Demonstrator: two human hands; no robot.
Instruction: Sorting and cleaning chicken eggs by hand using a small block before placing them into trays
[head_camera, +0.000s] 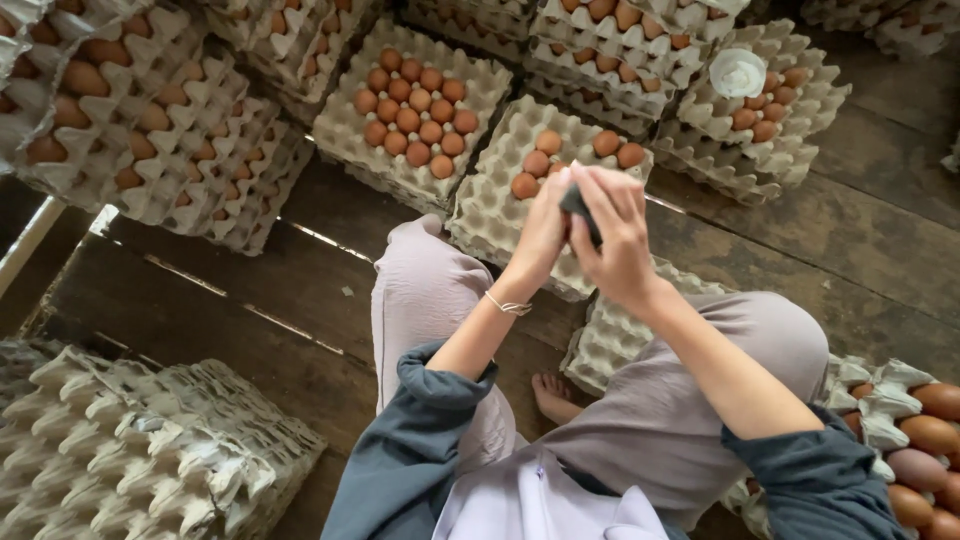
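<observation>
- The right hand (618, 235) sits at the centre of the frame, its fingers folded around a small dark object (580, 207); only a sliver shows between the 2 hands, so what it is I cannot tell.
- The left hand (543, 232) presses against the right from the left side, fingers curled closed toward the same dark object; whether it holds something of its own, such as an egg, is hidden by the fingers.
- A thin bracelet (508, 305) circles the left wrist, below and left of the hands.
- Both hands hover just above a partly filled egg tray (490, 205) in the upper centre, where 5 brown eggs (538, 162) sit in the far cells and the near cells are bare.
- To do this handling well, I judge the hands should stay low over that tray, with light pressure and the wrists steady, so anything that slips lands in soft pulp cells.
- Left of it, another tray (345, 140) carries a tight block of brown eggs.
- In the upper right, a white lid-like disc (737, 72) rests on a stack of trays.
- The upper left holds tilted stacks with more eggs (85, 80); the lower left holds a pile of unfilled trays (120, 450).
- At the lower right edge, larger brown eggs (930, 435) sit in a tray by the person's knee.
</observation>
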